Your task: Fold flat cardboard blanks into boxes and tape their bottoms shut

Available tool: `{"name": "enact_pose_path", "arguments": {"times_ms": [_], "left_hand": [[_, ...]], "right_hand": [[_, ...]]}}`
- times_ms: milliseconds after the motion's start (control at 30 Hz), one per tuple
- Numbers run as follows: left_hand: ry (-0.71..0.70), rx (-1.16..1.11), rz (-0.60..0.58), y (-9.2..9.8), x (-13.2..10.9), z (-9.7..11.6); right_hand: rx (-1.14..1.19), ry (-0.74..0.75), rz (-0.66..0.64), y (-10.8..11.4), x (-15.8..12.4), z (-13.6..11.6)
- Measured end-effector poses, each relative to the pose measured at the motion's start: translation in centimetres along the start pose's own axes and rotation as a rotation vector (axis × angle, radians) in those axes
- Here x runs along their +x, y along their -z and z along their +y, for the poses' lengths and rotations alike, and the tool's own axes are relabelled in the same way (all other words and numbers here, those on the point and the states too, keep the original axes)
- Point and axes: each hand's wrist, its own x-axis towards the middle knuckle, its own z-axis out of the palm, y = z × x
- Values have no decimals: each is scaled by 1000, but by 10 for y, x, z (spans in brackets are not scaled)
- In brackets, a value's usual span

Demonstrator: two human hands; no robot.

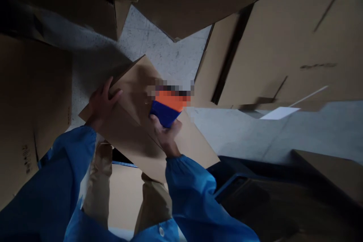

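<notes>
A flat brown cardboard box (133, 128) tilts in front of me above my knees. My left hand (102, 104) grips its upper left edge, thumb on top and fingers curled round the rim. My right hand (166, 132) is closed on a blue and orange tape dispenser (167, 107), which rests against the box's top face near the middle seam. Both arms wear blue sleeves.
Cardboard boxes stand all round: a tall one at the left (31, 113), several overhead (184, 0) and a large stack at the right (283, 49). Grey speckled floor (159, 49) shows between them. A white paper slip (279, 112) lies on a grey surface at the right.
</notes>
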Motion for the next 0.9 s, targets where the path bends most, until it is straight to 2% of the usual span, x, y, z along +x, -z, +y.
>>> {"name": "enact_pose_path", "arguments": {"times_ms": [100, 167, 267, 367, 467, 500, 567, 633, 667, 700, 733, 800, 867, 900], "left_hand": [[-16, -90, -44, 6, -1, 1], [-22, -158, -81, 9, -2, -2], [-24, -242, -120, 11, -3, -7], [12, -418, -115, 9, 1, -12], [-7, -659, -108, 12, 8, -17], [-15, -723, -72, 15, 9, -19], [-2, -822, 82, 24, 2, -22], [68, -886, 260, 34, -20, -22], [128, -906, 303, 36, -36, -20], [204, -919, 291, 37, -55, -17], [305, -943, 241, 35, -74, -13], [496, -1017, 62, 26, -110, -4], [587, -1095, -78, 14, -134, 5], [610, -1128, -106, 9, -140, 9]], "right_hand": [[73, -37, -46, 20, -18, -33], [143, -53, -196, 23, -26, -52], [218, -91, -420, 10, -28, -66], [211, -133, -541, -8, -22, -61], [168, -145, -567, -15, -18, -46], [163, -150, -569, -15, -18, -41], [159, -169, -569, -13, -19, -33], [152, -193, -570, -12, -21, -28], [148, -203, -568, -11, -22, -26], [144, -213, -569, -12, -22, -25], [140, -223, -572, -12, -23, -23], [130, -246, -570, -13, -23, -21], [126, -264, -557, -14, -23, -18], [131, -272, -551, -14, -24, -16]]}}
